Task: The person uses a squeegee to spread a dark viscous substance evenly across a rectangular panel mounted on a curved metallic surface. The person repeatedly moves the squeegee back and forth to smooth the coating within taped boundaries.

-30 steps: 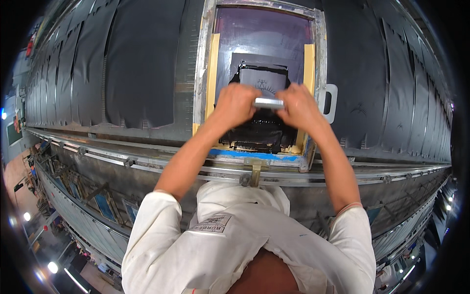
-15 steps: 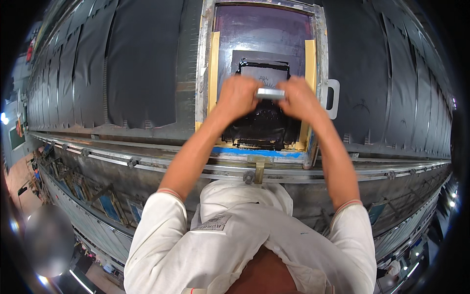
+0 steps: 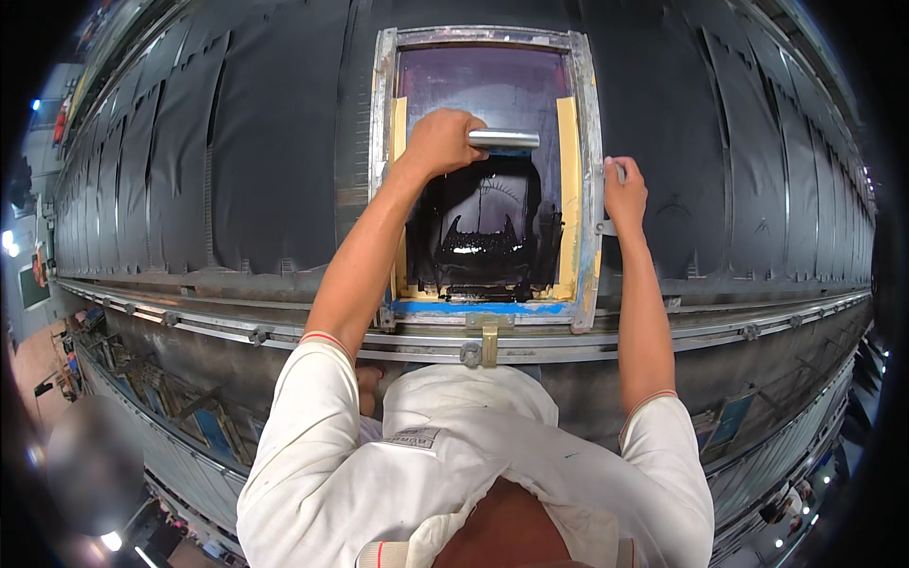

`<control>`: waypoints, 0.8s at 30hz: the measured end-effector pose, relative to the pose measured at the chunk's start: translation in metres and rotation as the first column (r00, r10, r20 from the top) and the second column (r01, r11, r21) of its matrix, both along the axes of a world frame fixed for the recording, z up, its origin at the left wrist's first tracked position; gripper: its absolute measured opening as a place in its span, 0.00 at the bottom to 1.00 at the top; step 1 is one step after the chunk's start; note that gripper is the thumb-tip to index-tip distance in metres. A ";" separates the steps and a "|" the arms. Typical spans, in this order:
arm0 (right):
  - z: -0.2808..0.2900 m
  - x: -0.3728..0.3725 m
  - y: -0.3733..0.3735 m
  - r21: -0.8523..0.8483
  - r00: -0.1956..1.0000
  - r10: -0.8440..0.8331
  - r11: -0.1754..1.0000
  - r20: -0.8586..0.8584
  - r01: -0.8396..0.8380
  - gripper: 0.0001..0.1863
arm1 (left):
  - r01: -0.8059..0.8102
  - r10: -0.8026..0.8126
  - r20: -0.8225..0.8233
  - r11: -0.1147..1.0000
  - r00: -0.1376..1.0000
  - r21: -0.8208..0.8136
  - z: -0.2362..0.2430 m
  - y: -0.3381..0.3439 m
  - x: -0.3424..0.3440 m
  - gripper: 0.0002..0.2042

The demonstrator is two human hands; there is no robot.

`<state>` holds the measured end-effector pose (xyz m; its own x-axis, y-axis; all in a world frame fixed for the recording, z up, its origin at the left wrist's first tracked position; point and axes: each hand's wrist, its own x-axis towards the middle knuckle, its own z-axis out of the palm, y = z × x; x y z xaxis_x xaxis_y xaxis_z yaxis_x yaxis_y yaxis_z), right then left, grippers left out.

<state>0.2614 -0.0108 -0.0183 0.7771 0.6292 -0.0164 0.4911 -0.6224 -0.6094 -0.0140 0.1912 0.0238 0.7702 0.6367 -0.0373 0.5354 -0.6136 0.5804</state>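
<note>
My left hand point(image 3: 445, 140) grips the left part of a silver-handled squeegee point(image 3: 509, 139) over a screen printing frame point(image 3: 579, 57). My right hand point(image 3: 626, 194) is closed around the metal handle on the frame's right side. Wet black ink point(image 3: 488, 241) covers much of the purple mesh point(image 3: 483, 76) below the squeegee, with a faint fan-shaped design showing through. Yellow tape point(image 3: 568, 123) lines the mesh's sides and blue tape point(image 3: 440, 309) runs along the near edge.
Long rows of black sheets point(image 3: 275, 133) lie on the table to both sides. A metal rail point(image 3: 256, 335) with fittings runs along the near edge, a bracket point(image 3: 490, 341) linking it to the frame. Framed panels point(image 3: 210, 426) are stored below.
My right hand has left the squeegee and moved to the frame's handle. My left hand has carried the squeegee up toward the far end. Ink now spreads across the design.
</note>
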 end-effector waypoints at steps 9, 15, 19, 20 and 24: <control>0.038 0.034 0.011 0.162 0.983 0.062 0.986 -0.172 -0.034 0.14 | -0.071 0.012 0.228 0.965 0.974 0.252 0.002 -0.200 -0.065 0.29; 0.035 -0.041 0.032 0.275 0.893 0.060 0.959 -0.446 0.073 0.10 | -0.173 0.132 0.228 0.970 0.965 0.169 0.021 -0.169 -0.126 0.21; -0.023 -0.064 0.031 0.277 0.957 0.153 0.957 -0.248 -0.081 0.14 | -0.247 0.203 0.205 0.945 0.957 0.216 0.001 -0.179 -0.149 0.21; -0.027 -0.066 0.032 0.268 0.940 0.153 0.961 -0.306 -0.070 0.14 | -0.248 0.203 0.194 0.938 0.960 0.244 0.000 -0.186 -0.148 0.20; -0.057 -0.046 0.019 0.253 0.940 0.130 0.966 -0.315 -0.049 0.15 | -0.176 0.145 0.143 0.956 0.979 0.234 -0.028 -0.222 -0.135 0.20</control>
<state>0.2156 0.0079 -0.0756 0.6940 0.7129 -0.1005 0.2869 -0.4019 -0.8696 -0.1485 -0.0305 -0.0046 0.6461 0.7299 0.2232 0.5720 -0.6566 0.4916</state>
